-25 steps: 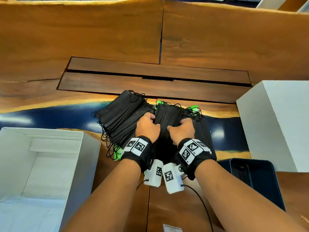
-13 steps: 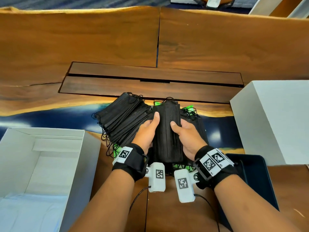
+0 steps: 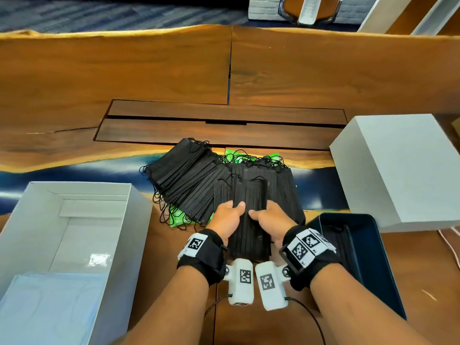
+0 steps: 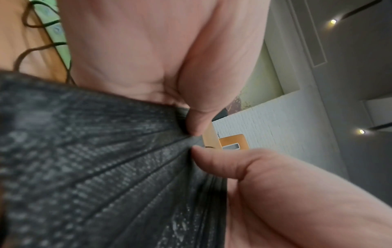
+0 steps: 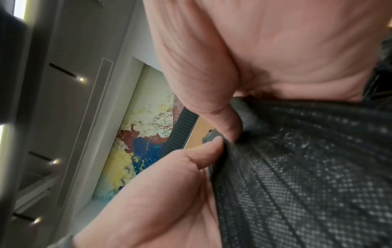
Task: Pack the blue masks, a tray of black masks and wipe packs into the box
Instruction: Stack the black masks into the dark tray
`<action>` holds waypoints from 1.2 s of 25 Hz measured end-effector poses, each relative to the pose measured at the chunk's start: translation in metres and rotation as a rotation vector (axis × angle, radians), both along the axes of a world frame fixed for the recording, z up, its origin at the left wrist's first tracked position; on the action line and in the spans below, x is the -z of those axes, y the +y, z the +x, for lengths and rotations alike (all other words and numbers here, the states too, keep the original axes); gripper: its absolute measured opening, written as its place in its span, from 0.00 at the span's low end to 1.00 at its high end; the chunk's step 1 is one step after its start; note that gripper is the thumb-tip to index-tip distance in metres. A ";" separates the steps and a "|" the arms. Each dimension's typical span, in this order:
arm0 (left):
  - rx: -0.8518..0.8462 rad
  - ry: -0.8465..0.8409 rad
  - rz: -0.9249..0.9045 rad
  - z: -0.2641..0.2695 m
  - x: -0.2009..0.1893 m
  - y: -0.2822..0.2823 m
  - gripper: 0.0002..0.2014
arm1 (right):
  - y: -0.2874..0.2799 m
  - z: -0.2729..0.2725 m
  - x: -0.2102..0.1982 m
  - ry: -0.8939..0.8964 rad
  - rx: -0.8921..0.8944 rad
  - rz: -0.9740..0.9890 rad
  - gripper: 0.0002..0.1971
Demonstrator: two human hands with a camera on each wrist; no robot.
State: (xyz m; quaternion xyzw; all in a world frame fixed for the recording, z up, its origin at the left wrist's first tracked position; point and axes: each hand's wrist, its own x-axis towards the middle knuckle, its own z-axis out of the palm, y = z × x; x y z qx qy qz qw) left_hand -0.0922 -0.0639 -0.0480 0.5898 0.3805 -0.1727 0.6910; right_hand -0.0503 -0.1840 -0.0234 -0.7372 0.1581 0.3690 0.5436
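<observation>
Black masks [image 3: 191, 180] (fanned out) cover green wipe packs [image 3: 245, 155].

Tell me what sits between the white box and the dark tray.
In the head view, both hands, left and right, hold a bundle of black masks over bare wood between the white box and the tray.
</observation>
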 end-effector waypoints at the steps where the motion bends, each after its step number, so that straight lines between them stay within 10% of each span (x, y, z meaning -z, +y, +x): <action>1: -0.011 0.002 -0.005 0.000 0.001 -0.001 0.27 | -0.002 0.000 0.000 -0.010 0.007 -0.006 0.14; 10: -0.013 -0.112 0.248 0.030 -0.004 -0.006 0.11 | -0.013 0.028 0.001 -0.347 0.061 -0.316 0.09; 16: 0.076 -0.033 0.556 0.044 0.005 0.001 0.22 | -0.016 0.047 0.020 -0.304 -0.080 -0.564 0.27; 30: 0.068 0.017 0.555 0.044 0.017 -0.001 0.26 | -0.001 0.044 0.022 -0.456 -0.234 -0.542 0.10</action>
